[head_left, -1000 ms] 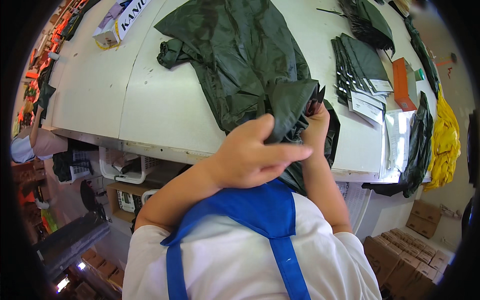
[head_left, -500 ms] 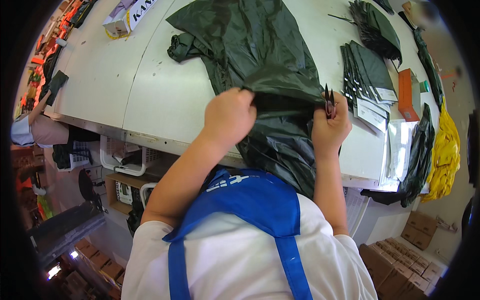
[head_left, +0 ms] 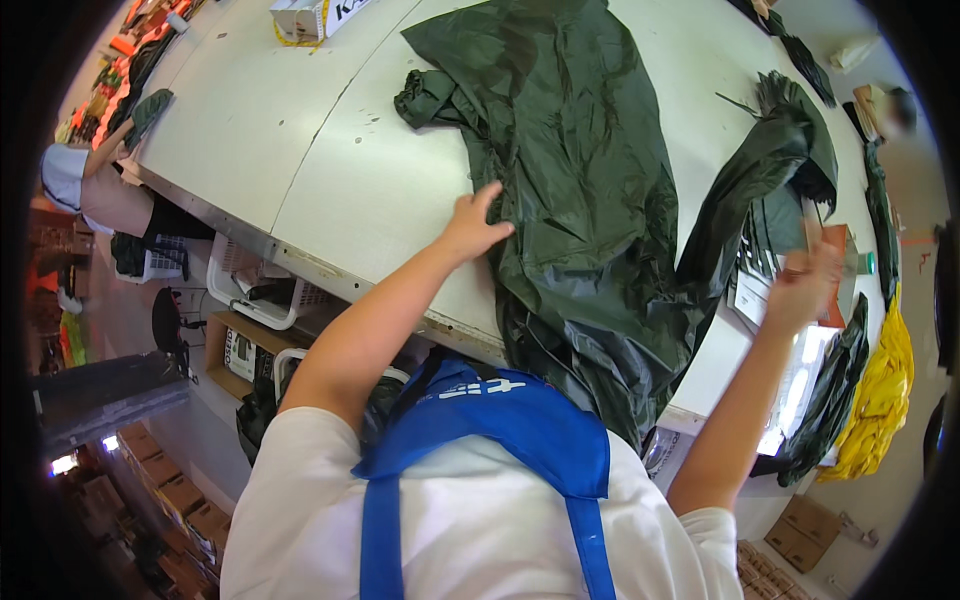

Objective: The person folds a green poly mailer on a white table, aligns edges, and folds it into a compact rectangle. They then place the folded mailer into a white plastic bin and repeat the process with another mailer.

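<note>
A dark green, shiny garment (head_left: 580, 170) lies spread on the white table, its lower end hanging over the near edge by my blue apron. My left hand (head_left: 476, 228) is open at the garment's left edge, thumb and fingers apart. One sleeve (head_left: 745, 185) of the garment stretches out to the far right, its end blurred. My right hand (head_left: 808, 285) is out to the right, beyond the sleeve and over the stack of dark green pouches (head_left: 775, 235). It is smeared by motion but looks closed on small snips (head_left: 814, 232), whose blades are hard to make out.
An orange box (head_left: 842, 250) stands at the right beside the pouches. Yellow cloth (head_left: 875, 400) and dark green cloth (head_left: 825, 410) hang off the table's right end. A white box (head_left: 300, 20) sits at the far left. Another person (head_left: 85, 190) works at the left; white baskets (head_left: 250, 290) stand below.
My left hand has let go of the garment and opened. My right hand has swung right, away from the garment. The sleeve now extends to the right, and the view has shifted.
</note>
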`<act>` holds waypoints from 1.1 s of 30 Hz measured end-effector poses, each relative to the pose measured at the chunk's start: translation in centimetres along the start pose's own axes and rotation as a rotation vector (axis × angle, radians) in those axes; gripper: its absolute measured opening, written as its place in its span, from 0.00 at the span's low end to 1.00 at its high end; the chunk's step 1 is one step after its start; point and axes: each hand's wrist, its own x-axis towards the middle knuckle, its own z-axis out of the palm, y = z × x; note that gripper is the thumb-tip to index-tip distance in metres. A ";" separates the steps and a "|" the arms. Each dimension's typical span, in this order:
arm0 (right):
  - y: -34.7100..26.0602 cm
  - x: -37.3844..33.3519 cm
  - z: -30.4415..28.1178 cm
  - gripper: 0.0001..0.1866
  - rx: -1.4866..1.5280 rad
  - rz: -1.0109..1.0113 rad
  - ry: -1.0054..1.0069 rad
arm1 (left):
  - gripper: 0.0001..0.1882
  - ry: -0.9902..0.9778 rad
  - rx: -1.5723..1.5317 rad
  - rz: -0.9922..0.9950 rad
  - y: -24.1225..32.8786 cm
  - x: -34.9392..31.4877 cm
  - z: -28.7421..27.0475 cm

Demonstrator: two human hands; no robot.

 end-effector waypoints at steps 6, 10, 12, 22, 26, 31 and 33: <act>12.4 -14.5 12.2 0.13 -0.475 0.128 -0.947 | 0.19 -0.345 0.074 0.097 1.7 -5.0 7.4; 17.7 -16.1 12.1 0.15 -1.163 -0.047 -1.129 | 0.19 -0.559 -0.104 0.132 2.8 -7.1 5.6; 18.8 -16.2 9.6 0.17 -1.156 -0.160 -1.113 | 0.19 -0.037 0.188 0.184 0.6 -3.1 1.8; 14.2 -12.9 12.5 0.14 -0.870 0.167 -0.745 | 0.12 0.542 0.104 0.248 -3.8 3.7 -8.2; 7.3 -17.8 18.8 0.15 -0.023 0.892 -0.830 | 0.10 0.521 0.172 0.734 2.2 -6.5 -7.9; 8.9 -19.4 17.6 0.13 0.199 0.831 -0.608 | 0.12 0.199 0.111 1.006 4.9 -10.7 -7.8; 7.9 -18.9 16.9 0.14 0.231 0.761 -0.631 | 0.16 0.292 -0.096 0.758 3.1 -11.0 -8.6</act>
